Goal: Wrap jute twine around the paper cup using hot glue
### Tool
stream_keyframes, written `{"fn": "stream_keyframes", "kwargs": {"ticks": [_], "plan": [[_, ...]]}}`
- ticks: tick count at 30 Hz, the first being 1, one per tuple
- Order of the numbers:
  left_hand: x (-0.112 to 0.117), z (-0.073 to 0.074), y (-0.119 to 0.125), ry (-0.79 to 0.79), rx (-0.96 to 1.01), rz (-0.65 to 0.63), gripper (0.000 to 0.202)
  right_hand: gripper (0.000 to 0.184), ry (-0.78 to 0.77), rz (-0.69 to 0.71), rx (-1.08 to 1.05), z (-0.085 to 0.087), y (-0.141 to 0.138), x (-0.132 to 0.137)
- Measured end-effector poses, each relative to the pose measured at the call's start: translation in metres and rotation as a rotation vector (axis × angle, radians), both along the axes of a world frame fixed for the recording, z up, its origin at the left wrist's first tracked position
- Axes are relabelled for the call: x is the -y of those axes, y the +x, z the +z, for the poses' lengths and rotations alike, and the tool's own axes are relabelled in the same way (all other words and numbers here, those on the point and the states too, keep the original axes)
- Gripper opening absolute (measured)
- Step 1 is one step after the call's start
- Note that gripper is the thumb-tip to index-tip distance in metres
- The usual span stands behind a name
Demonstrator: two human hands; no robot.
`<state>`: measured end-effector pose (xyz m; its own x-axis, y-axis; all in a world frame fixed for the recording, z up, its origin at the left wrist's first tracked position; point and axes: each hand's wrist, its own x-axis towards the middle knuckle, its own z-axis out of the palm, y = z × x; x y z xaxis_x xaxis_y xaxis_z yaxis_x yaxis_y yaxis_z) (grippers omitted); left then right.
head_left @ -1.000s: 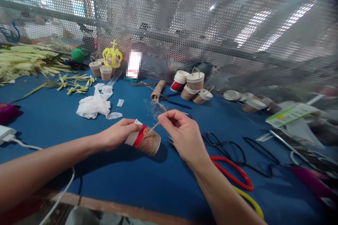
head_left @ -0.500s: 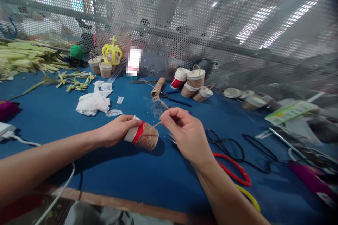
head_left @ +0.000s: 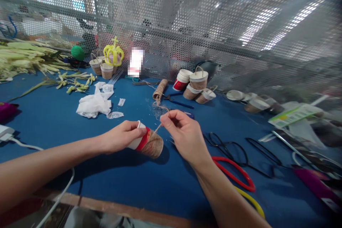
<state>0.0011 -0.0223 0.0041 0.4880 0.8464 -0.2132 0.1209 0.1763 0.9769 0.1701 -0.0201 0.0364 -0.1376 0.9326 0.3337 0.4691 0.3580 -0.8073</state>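
Observation:
A red and white paper cup point(head_left: 152, 145), its lower part wound with brown twine, lies tilted in my left hand point(head_left: 124, 136). My left fingers are closed around its white rim end, with the base pointing right. Between thumb and fingertips my right hand point(head_left: 183, 131) pinches the twine point(head_left: 158, 128), which runs taut down to the cup's wrapped side. From the pinch the strand goes loosely back to a twine roll point(head_left: 160, 89) lying behind. Scissors with red and yellow handles point(head_left: 235, 171) lie partly under my right forearm.
Twine-wrapped cups point(head_left: 199, 80) stand at the back beside stacked paper cups point(head_left: 182, 79) and blue-handled pliers point(head_left: 179, 100). White lace point(head_left: 94, 103) lies left of centre, near corn husks point(head_left: 24, 58). Black cords point(head_left: 229, 148) lie at right. A perforated metal screen point(head_left: 160, 17) borders the table's back.
The cup has turned a little in my left hand and shifted slightly right and down. My right hand, still pinching the twine, has moved slightly left; the twine behind it hangs slacker.

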Motion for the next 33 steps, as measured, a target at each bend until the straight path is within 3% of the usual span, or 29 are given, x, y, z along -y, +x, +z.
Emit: {"fn": "stream_keyframes", "kwargs": {"ticks": [14,33], "plan": [[0.0032,0.0036,0.0007,0.002,0.036,-0.06,0.026,0.02,-0.053,0.02,0.017,-0.0089,-0.0012,-0.0068],[0.0092,0.0054,-0.0032,0.125,0.061,-0.1,0.022,0.02,-0.119,0.081,0.111,-0.0096,-0.0024,-0.004]]}}
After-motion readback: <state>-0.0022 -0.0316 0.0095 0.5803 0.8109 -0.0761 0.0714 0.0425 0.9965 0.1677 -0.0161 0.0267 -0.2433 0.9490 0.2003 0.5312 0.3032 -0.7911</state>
